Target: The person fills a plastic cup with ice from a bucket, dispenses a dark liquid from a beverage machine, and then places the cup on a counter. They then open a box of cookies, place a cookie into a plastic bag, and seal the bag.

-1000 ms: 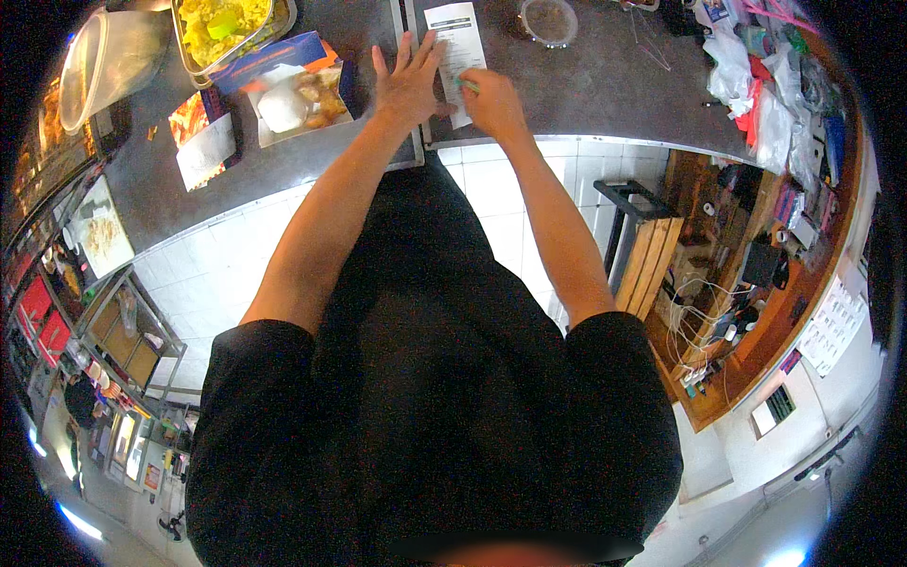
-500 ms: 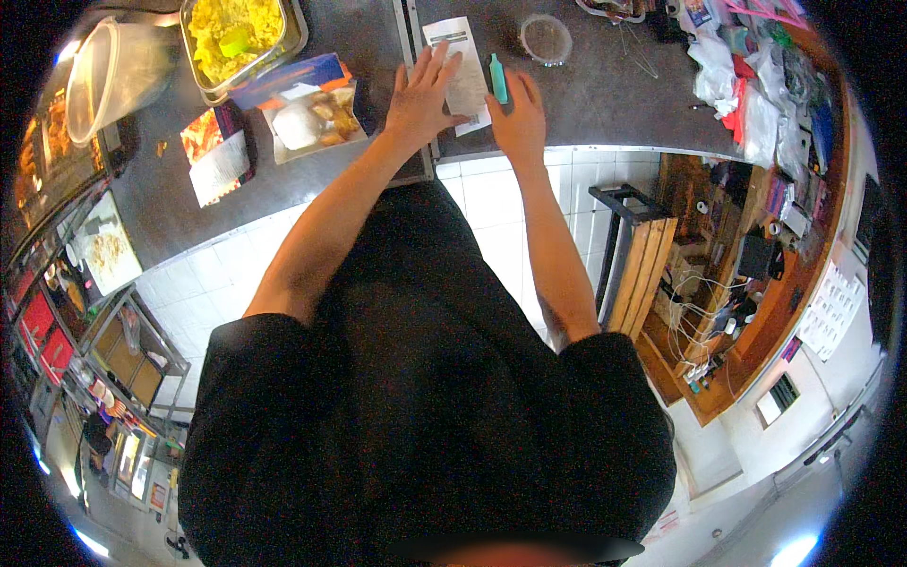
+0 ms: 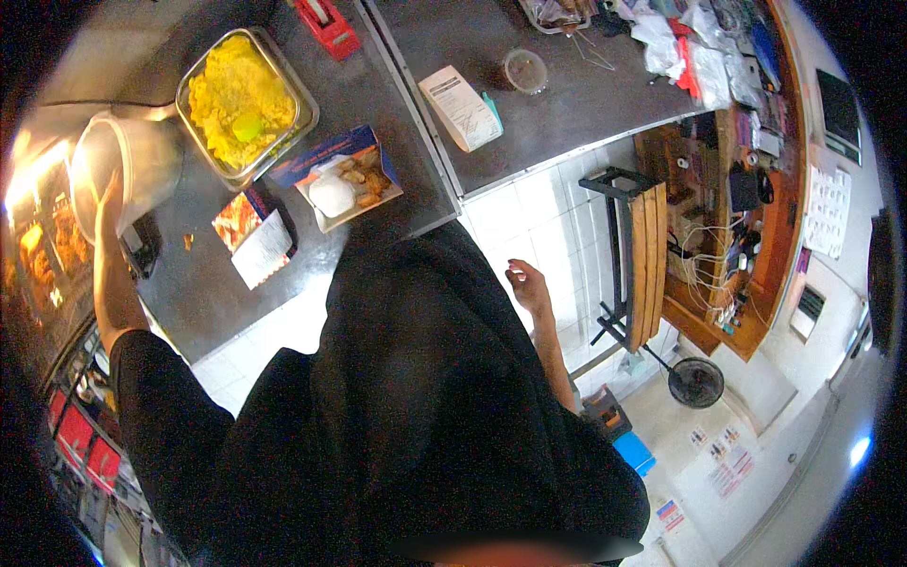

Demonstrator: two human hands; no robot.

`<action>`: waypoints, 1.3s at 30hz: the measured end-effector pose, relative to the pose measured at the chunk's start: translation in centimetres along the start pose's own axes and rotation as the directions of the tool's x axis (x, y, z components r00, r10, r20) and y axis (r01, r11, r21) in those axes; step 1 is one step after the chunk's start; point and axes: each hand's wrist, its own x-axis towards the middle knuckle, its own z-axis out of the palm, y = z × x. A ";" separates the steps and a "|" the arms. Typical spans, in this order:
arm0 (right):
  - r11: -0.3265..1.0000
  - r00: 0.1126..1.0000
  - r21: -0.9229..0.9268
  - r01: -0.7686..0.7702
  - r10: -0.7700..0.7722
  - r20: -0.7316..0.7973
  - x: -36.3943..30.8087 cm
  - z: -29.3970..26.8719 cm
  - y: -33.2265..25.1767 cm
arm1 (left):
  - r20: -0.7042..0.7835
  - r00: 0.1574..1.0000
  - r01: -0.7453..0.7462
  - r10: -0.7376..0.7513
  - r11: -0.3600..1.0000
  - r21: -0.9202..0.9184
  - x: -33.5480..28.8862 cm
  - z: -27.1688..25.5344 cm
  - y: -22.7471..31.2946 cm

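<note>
My left hand (image 3: pixel 111 201) reaches far left, its fingers stretched out at the mouth of a large translucent plastic tub (image 3: pixel 151 175). Whether they touch the tub I cannot tell. Below the counter's edge, over the tiled floor, my right hand (image 3: pixel 529 286) hangs with its fingers curled; nothing shows in it. A printed paper slip (image 3: pixel 463 109) lies on the right counter, partly covering a turquoise marker-like object (image 3: pixel 493 107). On the left counter sit an opened box with a white ball of rice and browned pieces (image 3: pixel 351 189) and a smaller red-and-white packet (image 3: pixel 255 236).
A steel tray (image 3: pixel 307 113) of yellow food stands behind the box. Beyond it is a red tape dispenser (image 3: pixel 327 28). A round clear lid or cup (image 3: pixel 525 71) lies on the right counter, plastic bags (image 3: pixel 694 66) farther right. A wooden bench (image 3: pixel 646 265) stands below.
Both hands have left the paper slip. My left hand has swung left to the tub; my right has drawn back below the counter, its fingers now curled. The view has shifted.
</note>
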 end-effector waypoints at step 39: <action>0.565 0.614 -0.448 0.693 -0.788 -0.044 43.0 -0.1 -65.3 | -0.453 0.877 -0.129 -0.157 0.833 -0.537 -17.1 -10.2 9.2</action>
